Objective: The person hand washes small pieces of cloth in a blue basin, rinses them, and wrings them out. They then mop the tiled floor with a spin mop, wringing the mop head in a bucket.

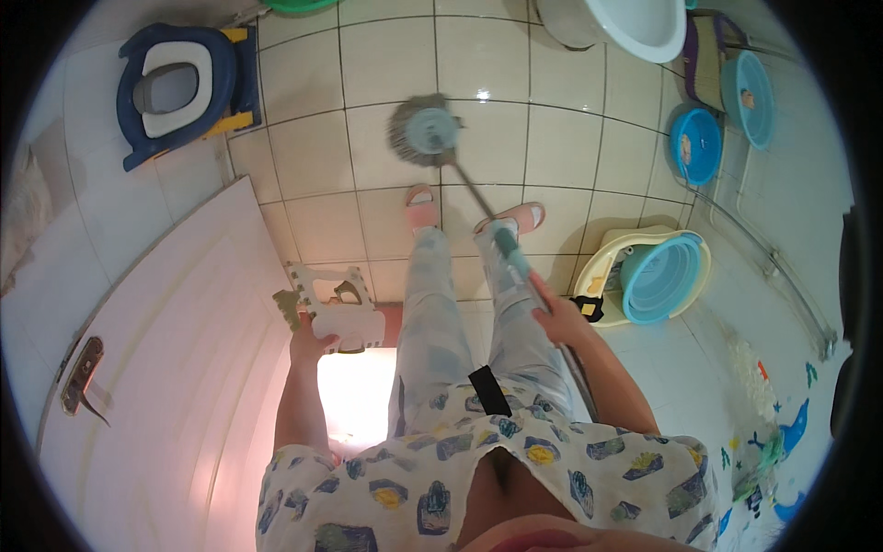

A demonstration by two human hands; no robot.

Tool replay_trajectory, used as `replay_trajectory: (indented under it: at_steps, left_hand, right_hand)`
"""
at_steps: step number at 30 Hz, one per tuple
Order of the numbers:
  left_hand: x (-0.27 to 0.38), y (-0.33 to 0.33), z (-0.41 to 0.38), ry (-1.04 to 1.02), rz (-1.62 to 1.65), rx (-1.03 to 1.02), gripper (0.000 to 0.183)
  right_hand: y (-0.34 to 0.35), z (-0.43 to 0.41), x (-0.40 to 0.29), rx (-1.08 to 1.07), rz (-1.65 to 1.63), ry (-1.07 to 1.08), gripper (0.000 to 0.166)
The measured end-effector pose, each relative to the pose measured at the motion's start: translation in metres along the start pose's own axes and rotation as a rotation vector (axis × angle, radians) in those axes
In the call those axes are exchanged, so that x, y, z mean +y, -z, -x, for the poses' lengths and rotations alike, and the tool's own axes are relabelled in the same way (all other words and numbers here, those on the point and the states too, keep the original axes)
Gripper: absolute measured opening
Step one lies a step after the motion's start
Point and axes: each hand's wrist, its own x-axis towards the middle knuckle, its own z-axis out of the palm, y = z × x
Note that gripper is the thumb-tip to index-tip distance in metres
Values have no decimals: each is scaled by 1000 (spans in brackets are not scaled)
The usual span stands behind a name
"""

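My right hand is closed around the handle of a mop, whose round gray head with a pale blue disc rests on or just above the tiled floor, beyond my pink slippers; the head looks blurred. My left hand grips the edge of a white and green plastic folding stool, low at my left side near the door. The stool's far parts show beyond my fingers.
A white door stands at the left, below a blue children's toilet seat. A white toilet or basin is at the top. At the right are a cream tub holding a blue basin, more blue basins and a wall pipe.
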Motion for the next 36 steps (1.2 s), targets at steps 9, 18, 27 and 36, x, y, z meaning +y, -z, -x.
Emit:
replay_trajectory:
  at_steps: [9,18,27,36]
  left_hand:
    - [-27,-6,57,70,119,21,107]
    - [-57,-24,84,57,189,77,94]
    - [-39,-21,96,139,444,81,76]
    - [-20,-8,104,241,393,94,77]
  right_hand:
    - [105,-6,110,554,-206,-249,70]
    - [123,-34,-22,377,-762,-119,72]
    - [71,-146,-224,-48,-501,180,73]
    - [-99,-223,-289,-173,544,460,79]
